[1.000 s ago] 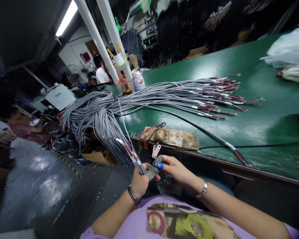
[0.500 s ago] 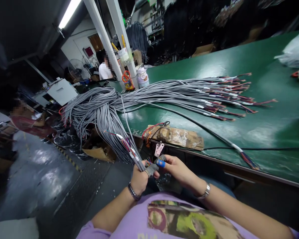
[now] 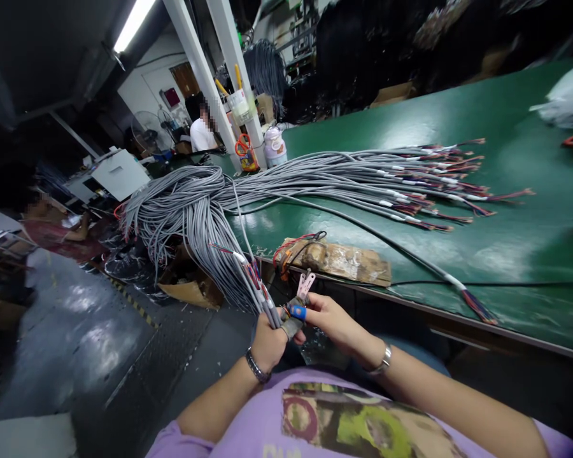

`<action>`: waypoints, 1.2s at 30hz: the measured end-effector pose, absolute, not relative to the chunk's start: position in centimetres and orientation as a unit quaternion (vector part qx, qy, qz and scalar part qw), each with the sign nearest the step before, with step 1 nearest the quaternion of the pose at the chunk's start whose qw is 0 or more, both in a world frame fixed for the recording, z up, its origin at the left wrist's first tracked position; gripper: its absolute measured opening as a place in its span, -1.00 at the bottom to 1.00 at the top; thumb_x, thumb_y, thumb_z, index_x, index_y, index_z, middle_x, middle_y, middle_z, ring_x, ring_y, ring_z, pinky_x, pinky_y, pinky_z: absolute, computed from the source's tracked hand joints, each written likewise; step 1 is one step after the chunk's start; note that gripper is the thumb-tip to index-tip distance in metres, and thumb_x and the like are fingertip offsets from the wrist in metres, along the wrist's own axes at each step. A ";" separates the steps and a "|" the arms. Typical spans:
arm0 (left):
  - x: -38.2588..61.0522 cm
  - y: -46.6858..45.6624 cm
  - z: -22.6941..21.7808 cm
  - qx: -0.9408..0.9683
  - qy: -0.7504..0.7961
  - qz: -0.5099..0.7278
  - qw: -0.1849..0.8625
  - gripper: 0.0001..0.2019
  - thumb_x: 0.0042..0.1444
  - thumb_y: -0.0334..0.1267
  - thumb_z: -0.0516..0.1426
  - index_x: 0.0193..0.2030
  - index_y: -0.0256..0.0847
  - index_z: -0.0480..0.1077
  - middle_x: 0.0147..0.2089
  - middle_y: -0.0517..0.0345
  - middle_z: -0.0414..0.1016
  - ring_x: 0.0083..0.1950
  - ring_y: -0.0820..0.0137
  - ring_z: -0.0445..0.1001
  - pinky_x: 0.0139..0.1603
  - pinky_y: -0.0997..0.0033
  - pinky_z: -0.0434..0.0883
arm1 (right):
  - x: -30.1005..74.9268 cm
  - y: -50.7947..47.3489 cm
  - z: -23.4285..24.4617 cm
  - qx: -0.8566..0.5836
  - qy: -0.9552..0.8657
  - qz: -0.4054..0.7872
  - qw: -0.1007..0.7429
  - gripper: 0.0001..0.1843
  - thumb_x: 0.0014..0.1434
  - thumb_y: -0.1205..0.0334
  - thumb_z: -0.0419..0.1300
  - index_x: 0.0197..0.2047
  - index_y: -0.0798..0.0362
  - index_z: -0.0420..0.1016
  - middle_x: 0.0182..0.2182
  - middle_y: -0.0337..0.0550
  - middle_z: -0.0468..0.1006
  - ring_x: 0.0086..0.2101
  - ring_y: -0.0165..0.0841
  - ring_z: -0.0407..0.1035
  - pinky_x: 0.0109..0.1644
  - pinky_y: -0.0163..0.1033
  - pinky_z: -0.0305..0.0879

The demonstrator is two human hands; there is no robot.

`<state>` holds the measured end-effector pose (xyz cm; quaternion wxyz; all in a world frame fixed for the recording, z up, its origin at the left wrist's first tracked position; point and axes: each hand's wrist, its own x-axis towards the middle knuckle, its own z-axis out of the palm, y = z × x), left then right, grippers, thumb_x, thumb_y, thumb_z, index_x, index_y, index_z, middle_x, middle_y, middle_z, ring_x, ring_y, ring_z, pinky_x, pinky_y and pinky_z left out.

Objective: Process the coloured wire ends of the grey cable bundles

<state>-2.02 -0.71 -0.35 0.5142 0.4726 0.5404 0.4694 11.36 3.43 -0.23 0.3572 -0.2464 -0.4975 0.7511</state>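
Several grey cables are gripped in my left hand, low in front of my body. Their white-sleeved ends with thin coloured wires point up and away. My right hand meets the left one, its fingers closed at the tips of some wires; exactly what they pinch is hidden. Both hands wear grey finger covers, and blue tape wraps a right-hand finger. Just beyond the fingertips a pink clip hangs by the table edge. A large bundle of grey cables drapes over the table's left end.
The green table runs along the front. On it lie a wooden block, fanned-out stripped cable ends and a plastic bag. A bottle and orange-handled scissors stand by the post. Two people are at the left.
My right hand has moved slightly left, closer to the left hand. The wire ends held in my left hand have shifted a little to the right and down.
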 end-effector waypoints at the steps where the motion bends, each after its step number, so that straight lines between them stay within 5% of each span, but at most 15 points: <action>1: -2.0 -0.7 -0.3 0.476 0.541 0.466 0.513 -0.85 -0.07 -0.28 0.19 -0.57 -0.28 0.42 -0.66 0.16 0.44 -0.62 0.47 0.36 -0.52 0.48 0.34 | 11.4 3.4 -0.4 -0.246 -0.499 0.751 0.357 -0.64 0.05 -0.07 0.23 -0.40 0.08 0.37 -0.70 -0.26 0.44 -0.62 -0.39 0.32 -0.46 -0.28 0.14; 13: -2.1 -1.0 -0.5 0.484 0.523 0.493 0.499 -0.70 0.02 -0.09 0.20 -0.56 -0.29 0.42 -0.63 0.14 0.45 -0.59 0.47 0.37 -0.50 0.48 0.33 | 11.0 3.1 -1.6 -0.273 -0.440 0.770 0.373 -0.60 0.04 -0.12 0.23 -0.41 0.10 0.36 -0.70 -0.26 0.41 -0.62 -0.42 0.29 -0.45 -0.27 0.14; 18: -2.3 -1.1 -0.1 0.445 0.497 0.531 0.522 -0.76 -0.01 -0.16 0.22 -0.54 -0.30 0.43 -0.66 0.16 0.42 -0.62 0.48 0.34 -0.54 0.50 0.31 | 12.4 3.8 -2.2 -0.252 -0.328 0.827 0.380 -0.72 -0.03 0.06 0.33 -0.39 0.09 0.45 -0.52 -0.23 0.48 -0.50 -0.44 0.33 -0.37 -0.30 0.24; 22: -2.1 -0.8 0.8 0.419 0.474 0.548 0.546 -0.79 -0.04 -0.20 0.22 -0.54 -0.31 0.43 -0.68 0.17 0.40 -0.64 0.48 0.33 -0.58 0.50 0.30 | 13.2 5.4 -2.2 -0.249 -0.224 0.858 0.390 -0.68 0.04 -0.05 0.25 -0.34 0.06 0.50 -0.38 -0.14 0.52 -0.42 -0.41 0.36 -0.32 -0.30 0.32; 36: -0.3 0.6 1.1 0.406 0.503 0.527 0.552 -0.74 -0.13 -0.14 0.27 -0.57 -0.32 0.41 -0.71 0.20 0.36 -0.66 0.50 0.30 -0.58 0.50 0.29 | 11.5 6.4 -0.5 -0.257 -0.247 0.807 0.470 -0.60 -0.09 -0.10 0.34 -0.50 0.10 0.47 -0.56 -0.24 0.43 -0.50 -0.44 0.24 -0.37 -0.28 0.21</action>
